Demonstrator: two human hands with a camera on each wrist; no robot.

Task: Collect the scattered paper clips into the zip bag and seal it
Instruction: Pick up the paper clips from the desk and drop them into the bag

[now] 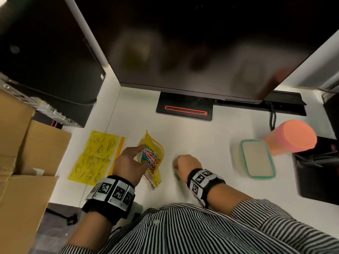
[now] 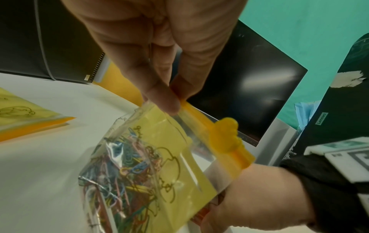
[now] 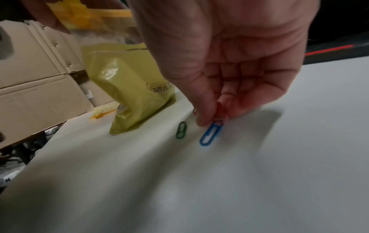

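Note:
A yellow zip bag (image 1: 153,156) with an orange zip strip stands partly upright on the white desk (image 1: 211,136), holding several coloured paper clips (image 2: 123,181). My left hand (image 1: 142,156) pinches the bag's top edge (image 2: 175,102) beside the orange slider (image 2: 227,135). To the bag's right, my right hand (image 1: 180,163) is down at the desk, thumb and fingers pinching a red clip (image 3: 221,110) and the end of a blue clip (image 3: 211,134). A green clip (image 3: 181,130) lies loose on the desk between that hand and the bag (image 3: 129,94).
A second yellow zip bag (image 1: 95,158) lies flat to the left. Cardboard boxes (image 1: 27,153) stand past the desk's left edge. A monitor (image 1: 201,43) and its base (image 1: 183,109) fill the back. A teal-rimmed container (image 1: 256,158) and a pink tumbler (image 1: 291,138) sit to the right.

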